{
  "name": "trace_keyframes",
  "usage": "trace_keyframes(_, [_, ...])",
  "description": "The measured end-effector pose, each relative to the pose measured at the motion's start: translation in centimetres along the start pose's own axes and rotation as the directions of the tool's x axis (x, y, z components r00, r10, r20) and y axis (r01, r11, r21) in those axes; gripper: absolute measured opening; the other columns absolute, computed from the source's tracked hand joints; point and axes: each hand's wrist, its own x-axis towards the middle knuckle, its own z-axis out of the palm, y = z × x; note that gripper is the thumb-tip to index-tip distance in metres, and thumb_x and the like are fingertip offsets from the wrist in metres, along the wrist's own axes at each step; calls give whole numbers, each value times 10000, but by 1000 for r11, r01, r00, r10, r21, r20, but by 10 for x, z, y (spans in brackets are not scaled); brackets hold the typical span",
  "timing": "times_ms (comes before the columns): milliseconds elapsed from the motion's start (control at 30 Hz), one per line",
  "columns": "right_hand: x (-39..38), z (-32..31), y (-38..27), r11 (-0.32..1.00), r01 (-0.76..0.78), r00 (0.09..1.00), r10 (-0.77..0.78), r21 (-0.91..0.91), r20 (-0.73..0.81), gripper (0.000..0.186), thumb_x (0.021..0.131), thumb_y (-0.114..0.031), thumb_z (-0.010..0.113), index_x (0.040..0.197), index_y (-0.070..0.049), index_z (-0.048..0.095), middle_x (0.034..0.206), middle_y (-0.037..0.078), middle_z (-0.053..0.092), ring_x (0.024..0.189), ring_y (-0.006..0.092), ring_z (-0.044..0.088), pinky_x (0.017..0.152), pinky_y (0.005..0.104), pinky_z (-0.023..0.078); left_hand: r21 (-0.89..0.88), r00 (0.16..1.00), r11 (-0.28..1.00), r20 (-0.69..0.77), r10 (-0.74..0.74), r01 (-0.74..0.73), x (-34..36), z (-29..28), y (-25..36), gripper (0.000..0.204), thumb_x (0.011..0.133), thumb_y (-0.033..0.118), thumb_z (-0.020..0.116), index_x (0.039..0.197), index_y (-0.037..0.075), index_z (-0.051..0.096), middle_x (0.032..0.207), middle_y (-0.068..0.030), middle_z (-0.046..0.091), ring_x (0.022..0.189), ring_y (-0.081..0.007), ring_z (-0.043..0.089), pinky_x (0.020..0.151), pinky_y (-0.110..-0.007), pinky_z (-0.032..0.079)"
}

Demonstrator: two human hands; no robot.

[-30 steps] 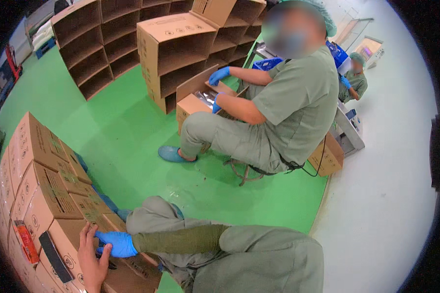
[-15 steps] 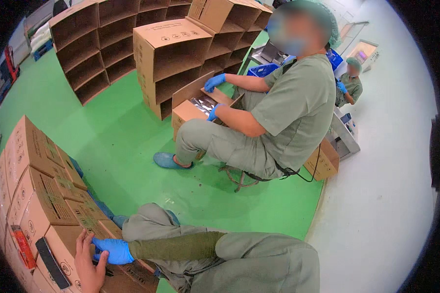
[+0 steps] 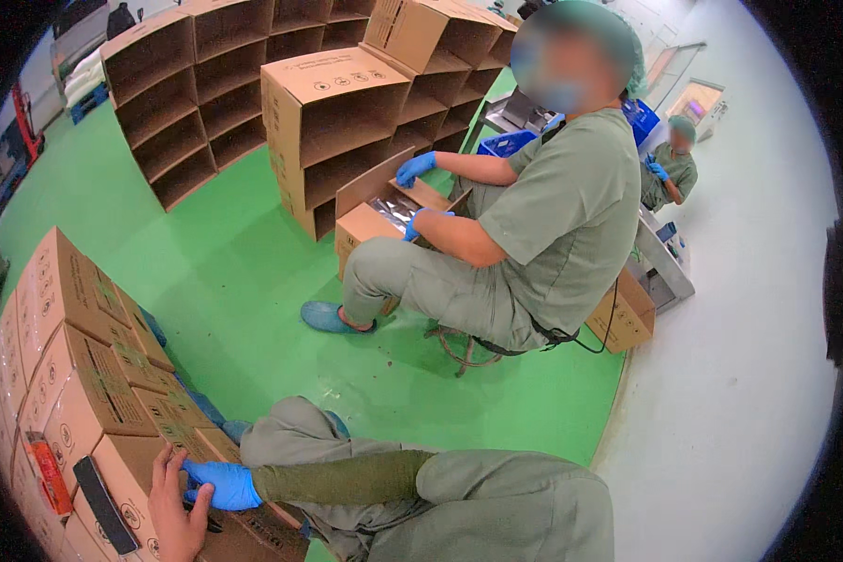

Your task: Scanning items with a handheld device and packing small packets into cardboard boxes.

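My bare left hand (image 3: 180,515) is at the lower left, its fingers raised and its thumb apart. Just behind it, my right hand (image 3: 225,485) wears a blue glove, and an olive sleeve (image 3: 347,478) covers that forearm. The gloved fingers stretch toward the left hand, and their tips are partly hidden behind it; whether the hands touch I cannot tell. I see nothing held in either. Both are over a stack of sealed cardboard cartons (image 3: 112,389). On the cartons beside my left hand lie a black strip-shaped object (image 3: 106,506) and an orange-red packet (image 3: 51,476).
Across the green floor (image 3: 244,281), a seated co-worker (image 3: 562,197) in blue gloves handles an open carton (image 3: 370,229) with silvery packs inside. Open-fronted empty cartons (image 3: 337,94) are stacked behind. Another person (image 3: 670,173) is near the white wall (image 3: 740,328). Blue crates (image 3: 506,143) stand beyond the co-worker.
The whole view has shifted slightly, with the scene sitting a little lower and to the right. My hands stay close together over the cartons, almost unmoved.
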Motion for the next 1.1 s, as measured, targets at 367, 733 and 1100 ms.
trace_keyframes(367, [2,7,17,997,81,996,-81,-16,-28,554,849,-288,562,1278,-19,336,885,233,619,782,401,612,643,463,491,27,1000,999,-17,26,-26,-1,1,-1,497,789,162,656,1236,19,494,1327,-216,447,1171,-407,486,945,-426,427])
trace_keyframes(733, [2,2,9,998,63,998,-63,25,-21,513,843,-270,556,1237,16,395,995,239,597,903,365,606,757,439,495,-4,998,999,38,-54,54,-1,-1,1,514,791,198,664,1238,12,492,1340,-214,435,1139,-398,509,912,-421,450])
trace_keyframes(1100, [0,1,-1,998,-27,1000,27,56,6,512,856,-308,552,1233,14,422,1064,244,587,958,357,601,790,427,495,11,1000,1000,-3,5,-5,-2,-2,0,511,780,186,657,1233,12,497,1325,-222,445,1170,-409,484,969,-432,409])
